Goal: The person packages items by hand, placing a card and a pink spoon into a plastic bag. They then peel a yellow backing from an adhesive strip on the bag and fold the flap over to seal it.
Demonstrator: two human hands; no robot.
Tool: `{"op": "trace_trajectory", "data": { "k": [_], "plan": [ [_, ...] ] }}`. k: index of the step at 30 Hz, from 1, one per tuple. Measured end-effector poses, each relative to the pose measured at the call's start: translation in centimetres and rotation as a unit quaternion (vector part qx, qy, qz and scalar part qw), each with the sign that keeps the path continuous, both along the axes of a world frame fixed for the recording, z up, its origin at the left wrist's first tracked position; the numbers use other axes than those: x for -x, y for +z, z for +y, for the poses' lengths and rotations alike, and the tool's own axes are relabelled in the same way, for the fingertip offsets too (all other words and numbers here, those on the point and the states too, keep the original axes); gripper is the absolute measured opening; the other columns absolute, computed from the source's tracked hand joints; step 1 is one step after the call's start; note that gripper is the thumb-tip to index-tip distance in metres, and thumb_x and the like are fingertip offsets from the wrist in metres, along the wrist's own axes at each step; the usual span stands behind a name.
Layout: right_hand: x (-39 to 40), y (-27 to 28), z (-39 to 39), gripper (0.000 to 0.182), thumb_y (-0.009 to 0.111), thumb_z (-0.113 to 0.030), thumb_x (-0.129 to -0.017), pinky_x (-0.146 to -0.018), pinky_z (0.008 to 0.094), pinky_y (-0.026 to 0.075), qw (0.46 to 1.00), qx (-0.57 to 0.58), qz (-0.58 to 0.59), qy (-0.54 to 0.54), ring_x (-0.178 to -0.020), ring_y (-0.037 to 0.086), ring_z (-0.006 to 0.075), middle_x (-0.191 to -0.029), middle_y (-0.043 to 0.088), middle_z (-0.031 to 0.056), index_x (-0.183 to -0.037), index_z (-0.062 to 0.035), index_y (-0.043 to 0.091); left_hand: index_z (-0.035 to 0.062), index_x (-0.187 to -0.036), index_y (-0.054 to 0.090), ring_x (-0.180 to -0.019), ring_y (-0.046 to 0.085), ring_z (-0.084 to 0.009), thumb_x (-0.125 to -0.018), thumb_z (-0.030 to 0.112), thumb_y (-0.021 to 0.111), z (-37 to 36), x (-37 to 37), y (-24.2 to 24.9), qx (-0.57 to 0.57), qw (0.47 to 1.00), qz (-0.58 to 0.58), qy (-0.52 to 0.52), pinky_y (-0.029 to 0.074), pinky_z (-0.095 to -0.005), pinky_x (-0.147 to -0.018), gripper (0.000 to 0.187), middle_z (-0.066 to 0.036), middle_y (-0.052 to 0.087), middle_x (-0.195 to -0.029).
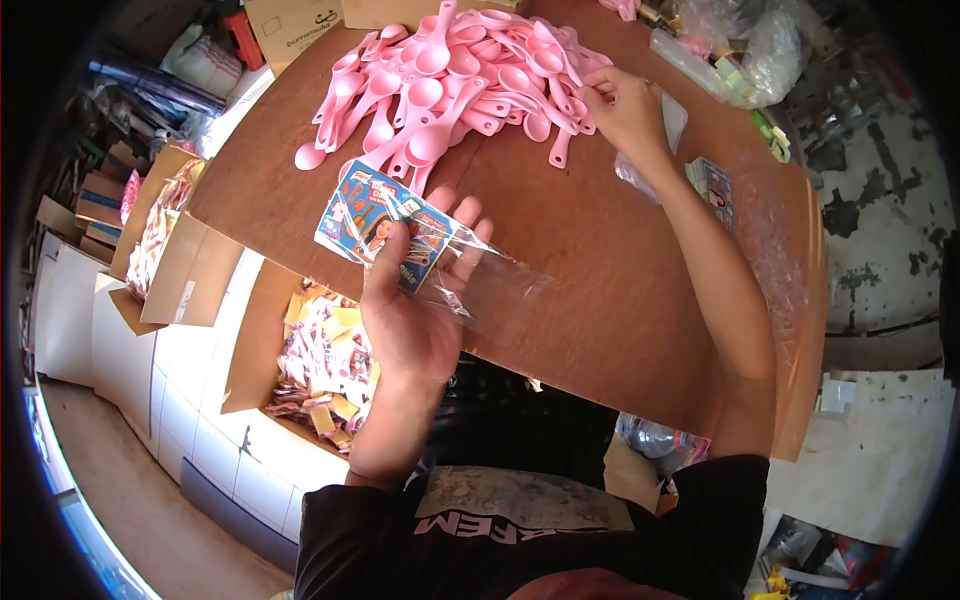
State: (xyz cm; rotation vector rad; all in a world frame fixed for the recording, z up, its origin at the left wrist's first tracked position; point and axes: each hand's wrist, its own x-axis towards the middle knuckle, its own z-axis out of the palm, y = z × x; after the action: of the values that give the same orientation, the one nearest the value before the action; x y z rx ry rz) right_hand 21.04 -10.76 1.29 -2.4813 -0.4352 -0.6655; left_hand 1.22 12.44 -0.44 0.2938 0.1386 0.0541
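Note:
My left hand [415, 320] holds a blue printed card [365, 215] inside a clear plastic bag [500, 290], thumb on top and fingers beneath. The loose end of the bag stretches out to the right over the table. At the right edge of a heap of pink plastic measuring spoons [425, 95], my right hand [628, 112] has its fingertips pinched on a pink spoon, which is mostly lost among the others. Beside that wrist lie a clear plastic packet [672, 120] and a stack of blue printed cards [712, 188].
The spoons lie on a brown wooden table [560, 260] with a curved edge. Below its left edge stands a cardboard box [255, 345] full of packed items; another filled box [190, 260] sits farther left. Clear plastic bags [780, 60] crowd the table's far right.

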Motion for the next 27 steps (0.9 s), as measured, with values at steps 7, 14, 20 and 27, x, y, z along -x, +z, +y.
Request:
{"op": "trace_trajectory", "data": {
  "k": [7,14,20,27],
  "plan": [
    [3.2,1.2,-3.4,0.013,0.059,-0.007,-0.083,-0.061,0.0288,0.053,0.998,-0.03,-0.056,-0.017,-0.066,0.068,0.0176,-0.073,0.067,0.0104,-0.094,-0.0032,0.065,-0.0037,-0.121,0.043,-0.111,0.055,-0.0338,-0.095,0.021,0.044,-1.9,0.1,0.0,-0.011,1.0,0.001,-0.006,0.043,-0.0488,-0.099,0.036,-0.018,0.056,-0.119],
    [15.9,3.9,-6.3,0.014,0.057,-0.003,-0.09,-0.067,0.0231,0.051,0.971,-0.235,0.038,0.002,-0.076,0.066,0.0136,-0.088,0.066,0.0079,-0.101,0.0043,0.06,-0.0015,-0.125,0.037,-0.117,0.051,-0.0334,-0.097,0.018,0.038,-3.5,-0.2,0.9,0.018,0.999,0.01,-0.028,0.043,-0.0499,-0.101,0.035,-0.019,0.051,-0.124],
    [26.8,4.2,-7.5,0.01,0.064,0.005,-0.081,-0.069,0.0247,0.052,0.995,-0.088,0.017,0.053,-0.078,0.065,0.0172,-0.095,0.065,0.0154,-0.09,0.0025,0.064,-0.0014,-0.127,0.033,-0.12,0.048,-0.0339,-0.098,0.018,0.035,-5.7,-0.6,1.2,0.038,0.998,-0.009,-0.046,0.041,-0.0509,-0.102,0.036,-0.02,0.048,-0.127],
    [30.7,2.2,-7.7,0.009,0.069,0.008,-0.072,-0.067,0.0275,0.055,0.991,-0.046,-0.037,0.121,-0.081,0.065,0.0222,-0.099,0.062,0.0177,-0.077,0.0023,0.065,-0.007,-0.126,0.033,-0.123,0.045,-0.0336,-0.091,0.005,0.043,-7.9,-0.2,1.6,0.032,0.998,-0.007,-0.061,0.039,-0.0518,-0.104,0.038,-0.021,0.046,-0.128]
  ]
}}
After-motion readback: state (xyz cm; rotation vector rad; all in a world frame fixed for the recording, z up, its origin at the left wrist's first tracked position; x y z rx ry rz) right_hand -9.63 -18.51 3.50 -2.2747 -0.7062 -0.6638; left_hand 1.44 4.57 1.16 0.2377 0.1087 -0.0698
